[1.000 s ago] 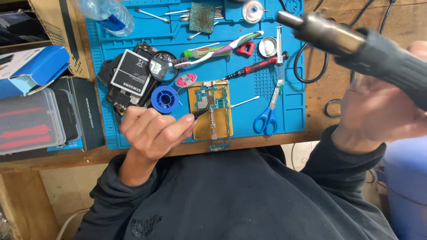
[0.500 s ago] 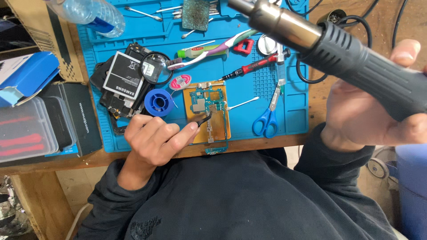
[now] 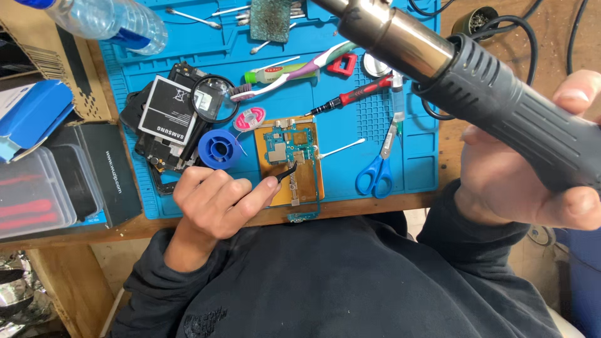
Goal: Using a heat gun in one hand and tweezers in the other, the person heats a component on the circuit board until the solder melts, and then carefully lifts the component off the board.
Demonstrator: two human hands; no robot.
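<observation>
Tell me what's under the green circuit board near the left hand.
The circuit board lies on an orange pad, which rests on the blue mat. The left hand holds black tweezers over the board. Whatever lies directly beneath the board is covered.

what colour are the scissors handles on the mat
Blue. The scissors lie on the mat, seen in the head view.

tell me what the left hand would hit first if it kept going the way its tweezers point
Most likely the circuit board. The left hand holds black tweezers angled up and right, with tips already at or just above the board on its orange pad. One view cannot settle whether they touch.
</observation>
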